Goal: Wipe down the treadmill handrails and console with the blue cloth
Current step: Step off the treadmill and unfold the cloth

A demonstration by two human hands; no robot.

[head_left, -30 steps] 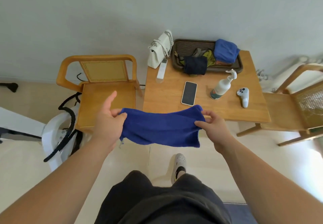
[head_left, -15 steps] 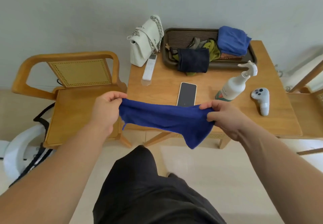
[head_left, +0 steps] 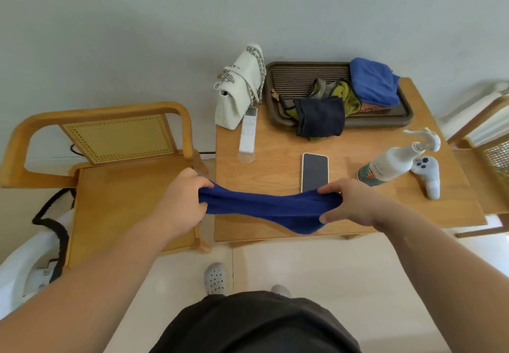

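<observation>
The blue cloth (head_left: 264, 209) hangs stretched between both hands over the front edge of a wooden table (head_left: 275, 165). My left hand (head_left: 181, 204) pinches its left end and my right hand (head_left: 349, 204) grips its right end, with a fold sagging below the right hand. No treadmill handrail or console can be seen.
On the table lie a phone (head_left: 315, 171), a white spray bottle (head_left: 396, 157), a game controller (head_left: 428, 173), a remote (head_left: 248, 129), a white handbag (head_left: 239, 88) and a dark tray (head_left: 308, 77) of folded cloths. Wooden chairs (head_left: 121, 176) flank the table. A white machine with black cable (head_left: 41, 242) stands at the left.
I have stepped closer to the table, so the cloth is now over its front edge. Both hands have kept their grip, and the cloth is drawn out narrower between them.
</observation>
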